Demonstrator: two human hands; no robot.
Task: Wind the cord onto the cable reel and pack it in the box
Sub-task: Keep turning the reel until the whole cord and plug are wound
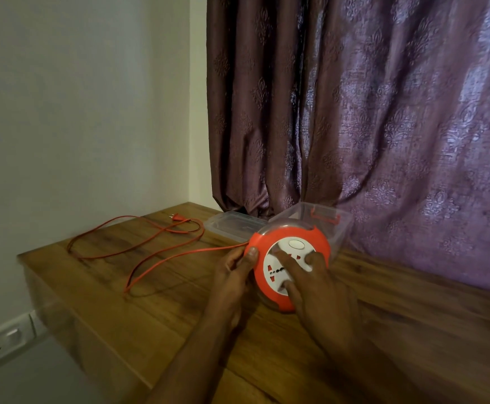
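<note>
An orange round cable reel (319, 240) with a white socket face stands tilted on the wooden table (156, 310). My left hand (233, 275) grips its left rim, thumb on the orange edge. My right hand (316, 284) lies on the white face, fingers spread over the sockets. An orange cord (162, 259) runs left from the reel in loose loops across the table and ends in a plug (177, 218) near the far edge. Behind the reel stands a clear plastic box (325, 217) with orange latches, and its clear lid (232, 224) lies to its left.
A purple patterned curtain (383, 112) hangs right behind the box. A white wall (77, 112) rises on the left, with a wall socket plate (2, 342) low down beside the table's left edge.
</note>
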